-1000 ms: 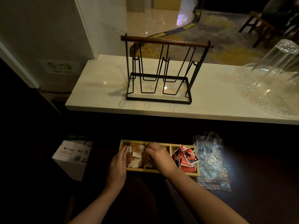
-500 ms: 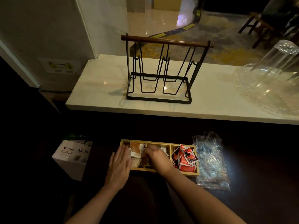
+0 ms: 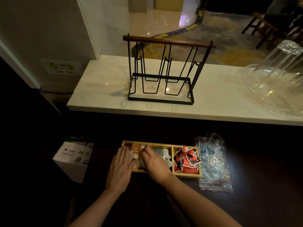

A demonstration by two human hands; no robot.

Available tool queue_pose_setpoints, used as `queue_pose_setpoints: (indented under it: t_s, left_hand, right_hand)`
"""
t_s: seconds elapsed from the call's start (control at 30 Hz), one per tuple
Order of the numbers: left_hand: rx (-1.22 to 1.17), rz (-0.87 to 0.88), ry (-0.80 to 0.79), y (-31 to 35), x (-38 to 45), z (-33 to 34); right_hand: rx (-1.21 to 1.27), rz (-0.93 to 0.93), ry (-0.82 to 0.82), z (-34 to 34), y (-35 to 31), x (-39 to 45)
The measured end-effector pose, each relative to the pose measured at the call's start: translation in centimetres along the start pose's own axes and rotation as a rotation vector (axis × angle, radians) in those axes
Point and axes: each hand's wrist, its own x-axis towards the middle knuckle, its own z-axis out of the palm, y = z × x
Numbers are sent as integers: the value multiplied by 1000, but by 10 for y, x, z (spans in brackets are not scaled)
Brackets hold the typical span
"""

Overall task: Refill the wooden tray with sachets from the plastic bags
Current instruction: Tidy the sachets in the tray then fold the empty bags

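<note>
A wooden tray with three compartments lies on the dark counter. Its left compartment holds brown and white sachets, the middle one teal sachets, the right one a heap of red sachets. My left hand lies flat with fingers together against the tray's left end, partly over the left compartment. My right hand reaches over the left and middle compartments, fingertips down among the white sachets; whether it grips one I cannot tell. Crumpled clear plastic bags lie just right of the tray.
A white A4 paper box stands left of the tray. Behind, a pale raised counter carries a black wire rack with a wooden handle and clear glassware at the right.
My left hand has slid down and flattened along the tray's left end. My right hand has shifted left, from the middle compartment toward the left one.
</note>
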Motion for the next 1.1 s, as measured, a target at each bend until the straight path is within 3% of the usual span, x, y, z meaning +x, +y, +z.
queue_pose_setpoints:
  t_s: [0.27,0.4,0.63,0.77,0.87,0.93,1.0,1.1]
  left_hand:
    - [60,-49,-116,-9,-29,-2]
    - [98,-70,-32,3,-20,-7]
    - [125,-93,-58,5,-17,-11]
    - [72,-54,23,13,-13,-18]
    - [85,12,49,27,-11,-20]
    - [65,67,69,37,-9,-18]
    - [3,90,86,49,-8,-18]
    - [-67,99,100,66,-5,-19]
  right_hand:
    - [-57,-14,-10,21,1,-36]
    - [-56,14,16,22,-3,-39]
    - [-191,2,42,13,-4,-33]
    - [-126,24,148,-11,7,-37]
    - [-149,18,324,-39,36,-49]
    - [-201,103,446,-61,63,-62]
    - [-230,340,505,-77,94,-83]
    - [-212,717,439,-77,136,-120]
